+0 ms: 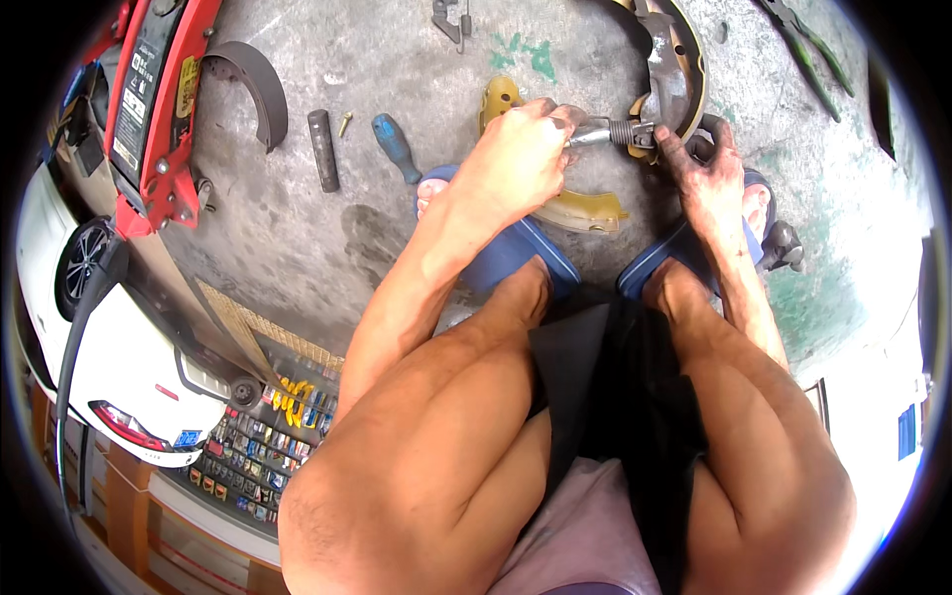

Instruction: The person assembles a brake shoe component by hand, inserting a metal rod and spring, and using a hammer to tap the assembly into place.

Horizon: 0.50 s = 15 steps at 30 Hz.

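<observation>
Between my two hands lies a metal brake adjuster [625, 133] with a threaded, ribbed middle. My left hand [526, 159] is closed round its left end, back of the hand up, so the fingertips are mostly hidden. My right hand [709, 174] pinches at its other end, where it meets a curved brake shoe [679, 64] reaching away toward the top edge; a finger curls by a dark part there. Beneath my left hand, a yellowish brake shoe [585, 211] rests on the floor, partly covered.
On the stained concrete to the left are a blue-handled screwdriver [395, 147], a bolt [345, 123], a dark rod [323, 151] and another brake shoe [256, 89]. A red jack [164, 109] stands further left. Green-handled pliers [813, 55] lie far right; small springs [453, 22] lie at the top.
</observation>
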{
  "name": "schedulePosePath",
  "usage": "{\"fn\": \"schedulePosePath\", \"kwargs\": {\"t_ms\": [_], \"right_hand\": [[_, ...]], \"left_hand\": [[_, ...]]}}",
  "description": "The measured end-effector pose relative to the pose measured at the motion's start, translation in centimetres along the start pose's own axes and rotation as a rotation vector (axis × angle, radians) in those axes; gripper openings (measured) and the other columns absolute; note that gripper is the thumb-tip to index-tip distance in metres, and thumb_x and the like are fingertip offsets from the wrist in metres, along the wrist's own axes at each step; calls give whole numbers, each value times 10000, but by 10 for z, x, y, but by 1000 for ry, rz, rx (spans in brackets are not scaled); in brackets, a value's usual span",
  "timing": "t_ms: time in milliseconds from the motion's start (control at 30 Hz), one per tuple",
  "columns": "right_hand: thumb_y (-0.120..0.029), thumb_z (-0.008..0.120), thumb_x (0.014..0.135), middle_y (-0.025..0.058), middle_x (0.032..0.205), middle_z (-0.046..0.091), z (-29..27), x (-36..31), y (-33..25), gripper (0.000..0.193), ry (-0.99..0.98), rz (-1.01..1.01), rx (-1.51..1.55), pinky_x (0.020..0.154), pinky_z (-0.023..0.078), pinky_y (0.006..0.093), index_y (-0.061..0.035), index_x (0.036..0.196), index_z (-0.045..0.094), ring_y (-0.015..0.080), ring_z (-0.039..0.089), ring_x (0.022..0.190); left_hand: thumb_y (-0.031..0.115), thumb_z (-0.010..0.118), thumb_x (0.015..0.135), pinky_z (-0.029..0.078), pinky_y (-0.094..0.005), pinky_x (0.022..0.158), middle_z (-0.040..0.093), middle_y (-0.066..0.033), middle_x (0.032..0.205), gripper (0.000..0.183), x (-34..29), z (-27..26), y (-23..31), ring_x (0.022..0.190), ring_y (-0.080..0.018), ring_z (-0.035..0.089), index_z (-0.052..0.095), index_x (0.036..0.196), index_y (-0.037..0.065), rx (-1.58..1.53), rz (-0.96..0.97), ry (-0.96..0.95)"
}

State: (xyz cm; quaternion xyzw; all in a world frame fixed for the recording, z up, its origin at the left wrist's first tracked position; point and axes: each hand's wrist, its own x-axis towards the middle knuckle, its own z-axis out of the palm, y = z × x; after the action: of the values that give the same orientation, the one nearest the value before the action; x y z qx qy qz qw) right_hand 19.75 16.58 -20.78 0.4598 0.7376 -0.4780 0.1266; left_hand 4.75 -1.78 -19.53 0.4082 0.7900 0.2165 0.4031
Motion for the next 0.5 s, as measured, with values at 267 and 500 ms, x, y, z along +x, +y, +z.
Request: {"fn": "schedulePosePath", "kwargs": {"t_ms": [267, 500], "right_hand": [[-330, 772, 854, 127, 796, 721, 0, 1, 7, 537, 1, 17, 13, 726, 524, 364, 33, 1195, 570, 238, 703, 757], [-329, 772, 850, 163, 851, 724, 4, 3, 7, 500, 8, -8, 44, 750, 530, 381, 22, 1160, 596, 272, 705, 793]], "left_hand": [[24, 661, 797, 572, -449, 832, 680, -177, 982, 328, -31, -3, -1, 940, -367, 667, 664, 1126, 20, 156, -76, 32], [33, 638, 803, 585, -463, 756, 628, -235, 1002, 384, -30, 20, 24, 892, -393, 675, 615, 1187, 21, 327, -170, 68]]}}
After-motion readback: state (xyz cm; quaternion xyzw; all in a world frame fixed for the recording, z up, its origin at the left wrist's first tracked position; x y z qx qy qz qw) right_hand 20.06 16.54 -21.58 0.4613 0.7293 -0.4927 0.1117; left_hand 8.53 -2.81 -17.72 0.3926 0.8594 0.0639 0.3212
